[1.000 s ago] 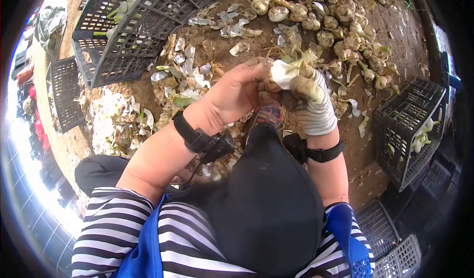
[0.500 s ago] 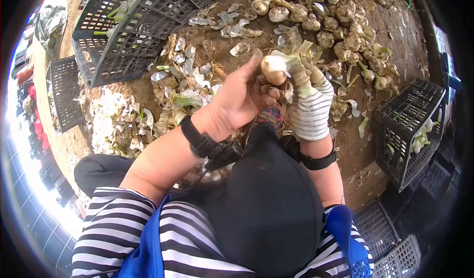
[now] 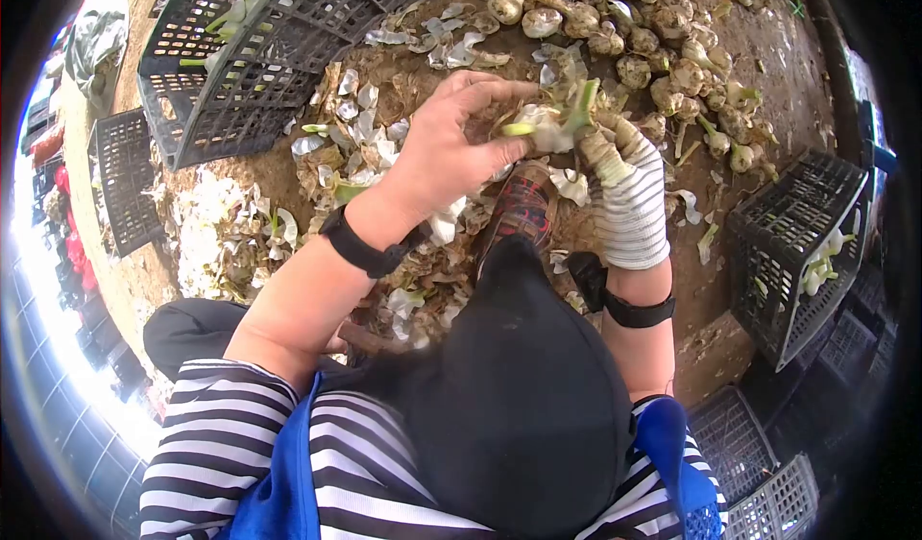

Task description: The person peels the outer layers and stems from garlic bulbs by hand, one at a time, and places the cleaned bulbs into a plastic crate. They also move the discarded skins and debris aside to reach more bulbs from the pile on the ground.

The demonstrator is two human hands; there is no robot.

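A garlic bulb [image 3: 538, 118], whitish and partly blurred, is between my two hands, with loose papery skin about it. Its green stem [image 3: 583, 108] sticks up beside the gloved fingers. My right hand [image 3: 622, 170], in a striped white glove with soiled brown fingertips, is closed on the garlic at its stem side. My bare left hand [image 3: 447, 146] comes from the other side, back upward, with thumb and fingers bent around the bulb's near end. Its exact grip on bulb or skin is partly hidden. Below the hands shows a patterned shoe [image 3: 521, 204].
Unpeeled garlic bulbs [image 3: 687, 79] are heaped at the upper right. Peeled skins [image 3: 370, 137] litter the soil to the left. A black crate [image 3: 259, 89] with green-stemmed garlic stands upper left. Another black crate [image 3: 788, 242] with pale stems is at the right.
My left hand has turned from palm up to back up and shifted slightly left. My right hand has moved a little right and down. The bulb has turned, its stem now pointing more upward.
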